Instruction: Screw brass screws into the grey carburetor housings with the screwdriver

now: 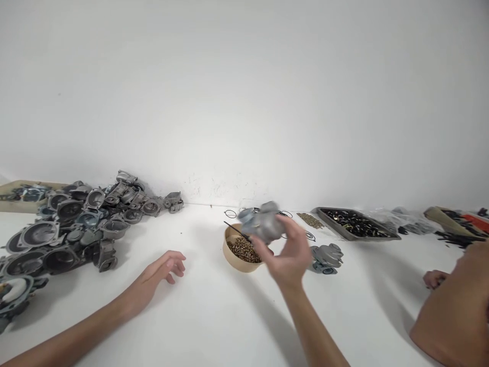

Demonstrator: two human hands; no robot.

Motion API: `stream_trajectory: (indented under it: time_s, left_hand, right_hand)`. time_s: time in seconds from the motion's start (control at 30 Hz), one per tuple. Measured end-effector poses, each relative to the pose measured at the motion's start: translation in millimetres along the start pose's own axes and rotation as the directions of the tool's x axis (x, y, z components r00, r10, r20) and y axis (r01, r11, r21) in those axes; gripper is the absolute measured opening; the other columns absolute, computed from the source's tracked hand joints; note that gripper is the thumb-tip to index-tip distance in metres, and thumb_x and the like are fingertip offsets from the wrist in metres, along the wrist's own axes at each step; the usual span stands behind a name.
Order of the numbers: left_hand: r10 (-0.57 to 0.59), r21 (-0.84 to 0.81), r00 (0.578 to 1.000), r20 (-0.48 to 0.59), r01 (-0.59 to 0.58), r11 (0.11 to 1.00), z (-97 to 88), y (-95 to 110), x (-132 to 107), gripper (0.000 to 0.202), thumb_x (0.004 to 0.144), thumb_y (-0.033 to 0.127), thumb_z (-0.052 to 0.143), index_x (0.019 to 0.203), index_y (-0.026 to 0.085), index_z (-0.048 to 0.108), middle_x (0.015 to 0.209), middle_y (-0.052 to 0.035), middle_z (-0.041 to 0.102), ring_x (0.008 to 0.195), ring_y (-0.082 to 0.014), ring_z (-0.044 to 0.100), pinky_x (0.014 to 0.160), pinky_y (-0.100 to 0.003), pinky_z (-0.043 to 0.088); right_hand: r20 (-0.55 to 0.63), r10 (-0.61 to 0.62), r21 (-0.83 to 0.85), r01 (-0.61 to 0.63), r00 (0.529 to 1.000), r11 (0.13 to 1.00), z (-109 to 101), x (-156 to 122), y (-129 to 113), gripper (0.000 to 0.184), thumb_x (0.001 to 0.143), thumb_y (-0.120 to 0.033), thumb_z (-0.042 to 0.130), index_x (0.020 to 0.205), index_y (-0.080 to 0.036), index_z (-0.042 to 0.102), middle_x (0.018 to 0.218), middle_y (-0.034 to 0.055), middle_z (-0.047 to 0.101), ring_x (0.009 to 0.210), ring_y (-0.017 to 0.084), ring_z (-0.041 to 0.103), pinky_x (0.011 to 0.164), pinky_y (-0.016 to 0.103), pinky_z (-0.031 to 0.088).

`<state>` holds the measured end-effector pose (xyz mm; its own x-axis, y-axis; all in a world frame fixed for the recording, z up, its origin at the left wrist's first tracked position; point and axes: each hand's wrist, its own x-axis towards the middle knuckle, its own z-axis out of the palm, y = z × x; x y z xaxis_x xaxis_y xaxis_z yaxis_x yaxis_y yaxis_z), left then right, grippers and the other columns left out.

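Observation:
My right hand grips a grey metal carburetor between thumb and fingers, above a tan bowl. The carburetor is blurred. Small brass-coloured screws fill the bowl, and a thin dark rod slants across its rim. To the left of the bowl, my left hand is over the white table with its fingers loosely bent and apart, holding nothing. Another grey carburetor sits on the table just right of my right hand.
Grey carburetor bodies are heaped on the left. Thin black rings lie near the wall. Farther right are small brass-coloured parts, a tray of black parts and plastic bags. Another person's arm reaches in at right.

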<state>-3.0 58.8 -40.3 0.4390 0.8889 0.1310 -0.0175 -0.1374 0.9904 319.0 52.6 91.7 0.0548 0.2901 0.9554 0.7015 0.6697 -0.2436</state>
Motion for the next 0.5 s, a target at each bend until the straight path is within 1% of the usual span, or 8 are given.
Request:
stream_trajectory:
  time_s: [0.03,0.1,0.13,0.2,0.27,0.3,0.4,0.5]
  left_hand:
    - [-0.003,0.06,0.999,0.04,0.001,0.998,-0.4,3.0,-0.8,0.052,0.111,0.065,0.039,0.121,0.023,0.067,0.11,-0.0088,0.07,0.108,-0.0287,0.065,0.096,-0.041,0.05]
    - [-0.03,0.211,0.993,0.112,0.006,0.977,0.0,11.0,-3.3,0.043,0.111,0.057,0.044,0.11,0.023,0.07,0.102,-0.0056,0.071,0.099,-0.0254,0.064,0.091,-0.037,0.048]
    - [-0.045,0.292,0.99,0.136,0.003,0.956,0.8,15.4,-4.9,0.038,0.11,0.052,0.047,0.106,0.023,0.071,0.099,-0.0043,0.071,0.093,-0.0237,0.063,0.086,-0.035,0.048]
    - [-0.046,0.431,0.985,0.165,-0.03,0.902,3.3,23.3,-8.1,0.031,0.108,0.043,0.049,0.103,0.023,0.072,0.098,-0.0028,0.071,0.084,-0.0211,0.06,0.077,-0.033,0.044]
    - [-0.004,0.509,0.98,0.201,-0.101,0.855,5.8,28.4,-10.9,0.027,0.107,0.035,0.048,0.103,0.024,0.072,0.1,-0.0029,0.071,0.083,-0.0204,0.06,0.074,-0.032,0.043]
    - [0.027,0.523,0.974,0.225,-0.144,0.84,6.7,29.8,-12.0,0.027,0.107,0.032,0.047,0.103,0.025,0.072,0.102,-0.0033,0.071,0.085,-0.0207,0.062,0.075,-0.032,0.043]
    - [0.101,0.531,0.954,0.281,-0.242,0.812,7.4,30.8,-14.3,0.025,0.107,0.026,0.045,0.103,0.025,0.07,0.104,-0.0043,0.071,0.091,-0.0213,0.064,0.079,-0.032,0.045]
    - [0.126,0.529,0.947,0.296,-0.272,0.804,6.0,31.4,-16.0,0.024,0.105,0.021,0.046,0.103,0.025,0.069,0.105,-0.0043,0.071,0.093,-0.0211,0.065,0.08,-0.031,0.046]
  right_hand:
    - [-0.08,0.048,-0.053,-0.052,0.996,0.997,-10.5,6.2,14.1,0.061,0.077,-0.036,0.091,0.131,-0.024,0.065,0.121,0.0102,0.071,0.107,0.029,0.071,0.088,0.045,0.062]
    - [-0.173,0.225,-0.164,-0.253,0.959,0.954,-30.3,15.1,41.9,0.068,0.077,-0.046,0.089,0.134,-0.021,0.062,0.124,0.0125,0.07,0.103,0.028,0.072,0.085,0.044,0.062]
    - [-0.195,0.328,-0.258,-0.371,0.924,0.892,-39.4,18.0,54.5,0.07,0.077,-0.052,0.087,0.134,-0.02,0.061,0.124,0.0127,0.071,0.1,0.028,0.071,0.086,0.044,0.061]
    - [-0.192,0.531,-0.468,-0.552,0.825,0.689,-55.0,20.9,75.6,0.071,0.075,-0.06,0.082,0.131,-0.021,0.063,0.115,0.0119,0.073,0.093,0.028,0.07,0.087,0.047,0.058]
    - [-0.154,0.649,-0.576,-0.602,0.745,0.554,-65.9,20.7,91.2,0.066,0.069,-0.058,0.083,0.122,-0.021,0.068,0.103,0.0118,0.075,0.089,0.032,0.069,0.085,0.05,0.056]
    - [-0.127,0.687,-0.608,-0.604,0.715,0.516,-69.4,19.6,97.2,0.062,0.067,-0.055,0.084,0.117,-0.022,0.07,0.098,0.0115,0.075,0.089,0.034,0.069,0.083,0.051,0.054]
    - [-0.055,0.758,-0.675,-0.583,0.65,0.451,-72.3,13.7,110.1,0.053,0.063,-0.047,0.083,0.109,-0.024,0.07,0.094,0.0103,0.074,0.093,0.036,0.069,0.083,0.047,0.051]
    - [-0.012,0.801,-0.724,-0.558,0.598,0.405,-70.2,7.5,117.5,0.052,0.065,-0.045,0.08,0.11,-0.025,0.065,0.1,0.0099,0.075,0.099,0.037,0.068,0.084,0.044,0.05]
